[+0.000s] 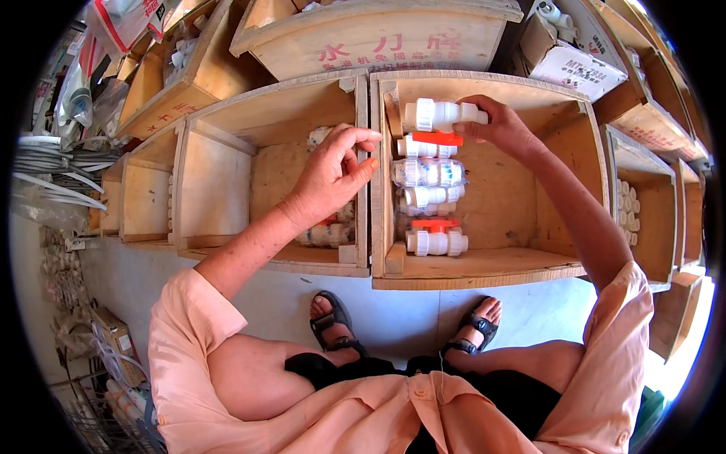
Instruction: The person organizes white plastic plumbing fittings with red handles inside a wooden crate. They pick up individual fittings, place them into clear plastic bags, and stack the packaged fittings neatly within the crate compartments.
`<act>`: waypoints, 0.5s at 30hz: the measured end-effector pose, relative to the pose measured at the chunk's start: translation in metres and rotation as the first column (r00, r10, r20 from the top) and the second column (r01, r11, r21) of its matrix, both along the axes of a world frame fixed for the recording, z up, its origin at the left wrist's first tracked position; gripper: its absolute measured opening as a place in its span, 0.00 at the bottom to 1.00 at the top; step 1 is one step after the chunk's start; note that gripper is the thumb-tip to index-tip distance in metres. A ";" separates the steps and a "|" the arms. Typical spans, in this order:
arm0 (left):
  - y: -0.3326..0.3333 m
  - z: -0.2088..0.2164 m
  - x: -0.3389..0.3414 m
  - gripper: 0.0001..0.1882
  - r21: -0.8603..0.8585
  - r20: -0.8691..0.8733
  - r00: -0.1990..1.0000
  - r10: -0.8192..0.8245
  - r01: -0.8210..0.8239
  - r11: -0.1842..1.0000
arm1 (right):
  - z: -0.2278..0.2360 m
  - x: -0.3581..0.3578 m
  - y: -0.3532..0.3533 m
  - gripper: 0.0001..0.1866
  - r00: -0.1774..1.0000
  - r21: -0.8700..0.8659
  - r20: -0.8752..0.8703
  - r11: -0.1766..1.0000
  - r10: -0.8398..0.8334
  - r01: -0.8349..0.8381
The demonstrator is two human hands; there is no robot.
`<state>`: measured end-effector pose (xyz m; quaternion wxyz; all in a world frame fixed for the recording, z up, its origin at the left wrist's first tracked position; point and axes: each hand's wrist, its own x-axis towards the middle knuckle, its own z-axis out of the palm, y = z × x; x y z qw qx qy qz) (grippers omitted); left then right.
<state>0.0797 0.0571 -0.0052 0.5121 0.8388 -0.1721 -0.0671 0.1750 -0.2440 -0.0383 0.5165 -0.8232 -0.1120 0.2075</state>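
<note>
My right hand (491,125) has its fingers closed on the right end of a white plastic ball valve (435,115), at the far left corner of the right wooden box (499,274). Below it, several more lie in a column along that box's left wall: a red-handled valve (427,145), one wrapped in clear film (427,173), a white one (431,197) and another red-handled valve (437,240). Over the left box's right wall, my left hand (336,170) hovers with fingers loosely bent and thumb apart, holding nothing visible. It partly hides white fittings (325,236) in the left box (261,163).
Behind stands a large wooden crate (378,45) with red lettering, beside a white carton (578,72) of fittings. More wooden boxes (643,197) line both sides. Coiled white pipe (57,170) lies at far left. My sandalled feet (333,321) are on the floor before the boxes.
</note>
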 end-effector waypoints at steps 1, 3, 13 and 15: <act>0.000 -0.001 0.000 0.17 0.012 0.017 1.000 -0.004 0.004 1.000 | -0.008 0.001 -0.001 0.29 1.000 -0.015 -0.001 1.000 -0.019 0.019; -0.001 -0.001 0.001 0.19 0.035 0.050 0.999 -0.012 0.010 0.999 | -0.023 0.003 0.001 0.28 0.999 -0.052 0.030 0.998 -0.022 0.024; -0.004 0.001 0.001 0.24 0.072 0.064 0.998 -0.027 0.023 0.997 | -0.082 0.006 0.020 0.27 0.995 -0.140 0.080 0.989 0.056 -0.045; -0.003 0.000 0.002 0.25 0.087 0.100 0.994 -0.047 0.038 0.995 | -0.090 0.006 0.023 0.28 0.990 -0.154 0.129 0.988 0.053 -0.033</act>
